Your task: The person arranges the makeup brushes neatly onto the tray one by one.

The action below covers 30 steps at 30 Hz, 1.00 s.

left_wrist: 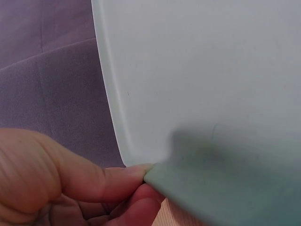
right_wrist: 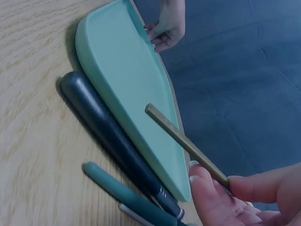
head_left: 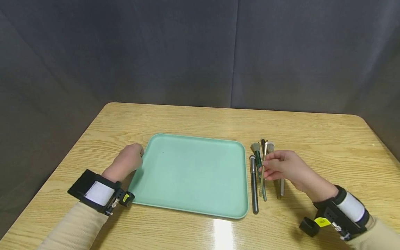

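Note:
My left hand (head_left: 128, 160) is at the left side of a mint-green tray (head_left: 193, 173). In the left wrist view its thumb and fingers pinch the tray's rim (left_wrist: 153, 172). My right hand (head_left: 285, 166) pinches a thin gold-handled makeup brush (head_left: 261, 184) between thumb and fingers, just right of the tray. In the right wrist view the gold handle (right_wrist: 186, 143) angles up, clear of the brushes below. Beside the tray lie a thick black makeup brush (head_left: 254, 189) and a green-handled one (head_left: 257, 155). Other brushes lie partly hidden under the right hand.
All of this rests on a light wooden table (head_left: 175, 116). A fluffy brush head (head_left: 271, 147) and a pale handle end (head_left: 282, 187) show around the right hand. Behind the table hangs a dark grey curtain (head_left: 187, 52).

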Available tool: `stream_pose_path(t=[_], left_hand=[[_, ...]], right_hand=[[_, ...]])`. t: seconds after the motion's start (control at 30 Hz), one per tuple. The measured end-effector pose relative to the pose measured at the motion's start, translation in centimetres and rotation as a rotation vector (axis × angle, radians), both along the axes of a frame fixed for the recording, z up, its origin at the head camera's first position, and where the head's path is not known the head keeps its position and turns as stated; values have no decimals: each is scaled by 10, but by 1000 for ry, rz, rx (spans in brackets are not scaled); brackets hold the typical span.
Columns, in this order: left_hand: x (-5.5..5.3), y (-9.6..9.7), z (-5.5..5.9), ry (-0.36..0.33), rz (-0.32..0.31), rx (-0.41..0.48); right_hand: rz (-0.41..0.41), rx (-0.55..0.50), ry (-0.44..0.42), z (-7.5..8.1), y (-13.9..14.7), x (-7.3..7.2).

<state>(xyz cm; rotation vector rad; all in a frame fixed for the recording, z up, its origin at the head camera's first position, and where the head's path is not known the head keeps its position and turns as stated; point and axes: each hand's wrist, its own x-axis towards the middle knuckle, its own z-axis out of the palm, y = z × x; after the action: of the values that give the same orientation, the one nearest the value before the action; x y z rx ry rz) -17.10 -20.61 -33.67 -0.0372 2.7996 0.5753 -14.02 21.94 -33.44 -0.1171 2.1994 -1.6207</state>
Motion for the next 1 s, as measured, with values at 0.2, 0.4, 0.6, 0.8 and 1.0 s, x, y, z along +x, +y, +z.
stream_pose_path(t=[0.2, 0.4, 0.6, 0.8, 1.0], left_hand=[[-1, 0, 0, 4, 4, 5], [-1, 0, 1, 6, 4, 0], [-2, 2, 0, -3, 3, 0], [-3, 4, 0, -7, 13, 7], [-4, 4, -1, -15, 20, 4]], right_hand=[[13, 7, 1, -1, -14, -2], [7, 15, -3, -5, -28, -4], [0, 40, -25, -8, -42, -5], [-13, 74, -37, -11, -49, -5], [-2, 110, -53, -14, -53, -6]])
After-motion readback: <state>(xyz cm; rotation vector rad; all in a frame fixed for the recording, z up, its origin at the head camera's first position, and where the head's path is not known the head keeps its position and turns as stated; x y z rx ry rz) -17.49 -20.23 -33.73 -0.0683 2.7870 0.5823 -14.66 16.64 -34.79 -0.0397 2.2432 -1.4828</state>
